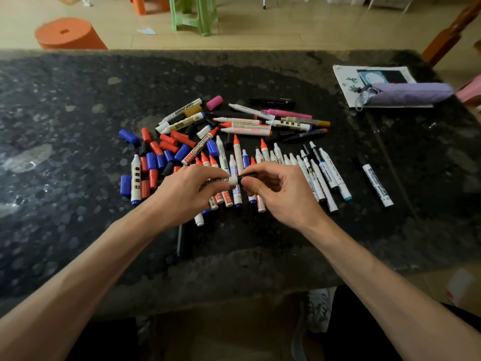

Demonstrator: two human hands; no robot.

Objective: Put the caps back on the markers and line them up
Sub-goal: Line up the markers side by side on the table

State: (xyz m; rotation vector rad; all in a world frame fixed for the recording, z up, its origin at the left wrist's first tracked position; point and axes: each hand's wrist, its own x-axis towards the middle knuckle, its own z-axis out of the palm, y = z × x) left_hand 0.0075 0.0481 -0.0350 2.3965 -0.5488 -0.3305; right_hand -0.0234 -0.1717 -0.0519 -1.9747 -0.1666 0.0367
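Note:
My left hand grips a white marker held sideways above the table. My right hand pinches a black cap at the marker's tip, the two touching. Under both hands lies a row of several uncapped markers with their tips pointing away from me. Loose red, blue and black caps are scattered to the left. More markers lie in a jumble farther back. One capped black marker lies alone at the right.
The dark stone table reaches to a far edge. A purple folded umbrella on a white printed bag sits at the back right. A pink cap lies behind the jumble. Plastic stools stand on the floor beyond.

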